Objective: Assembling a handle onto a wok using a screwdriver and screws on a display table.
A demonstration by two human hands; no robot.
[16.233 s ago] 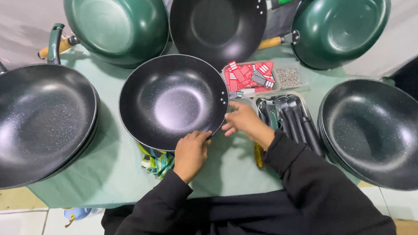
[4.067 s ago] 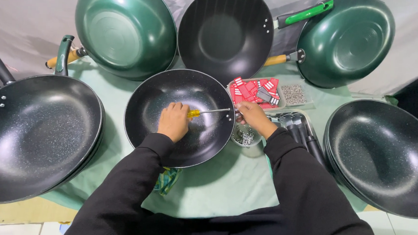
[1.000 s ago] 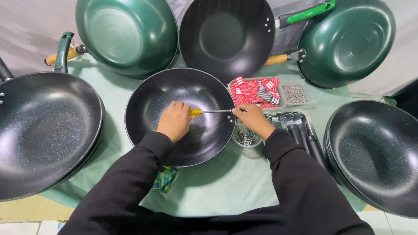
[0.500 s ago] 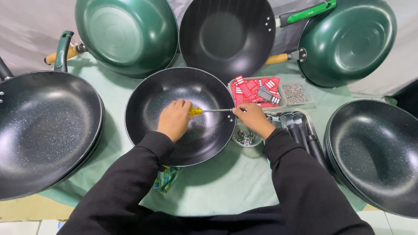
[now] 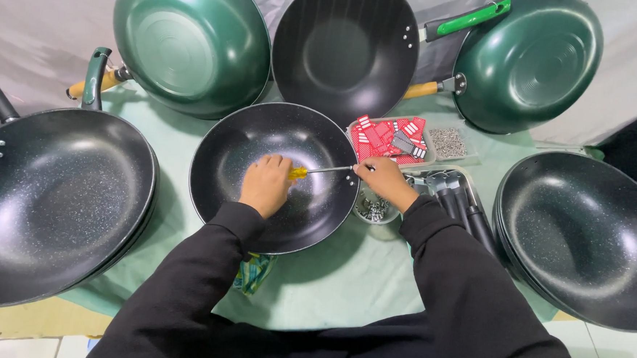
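A black pan [image 5: 275, 177] is set at the middle of the bench [image 5: 356, 290], toward its far edge. A screwdriver [image 5: 319, 172] is held across the pan's inside: its yellow handle is clamped in the left hand [image 5: 266, 185], grip closed around it. The metal shaft is pinched at the pan's right rim by the right hand [image 5: 382, 181], fingers together. A small cup of screws [image 5: 372, 207] is seen just beside that rim.

Pan-assembly workbench: woks [image 5: 63, 202], screws [image 5: 447, 142]
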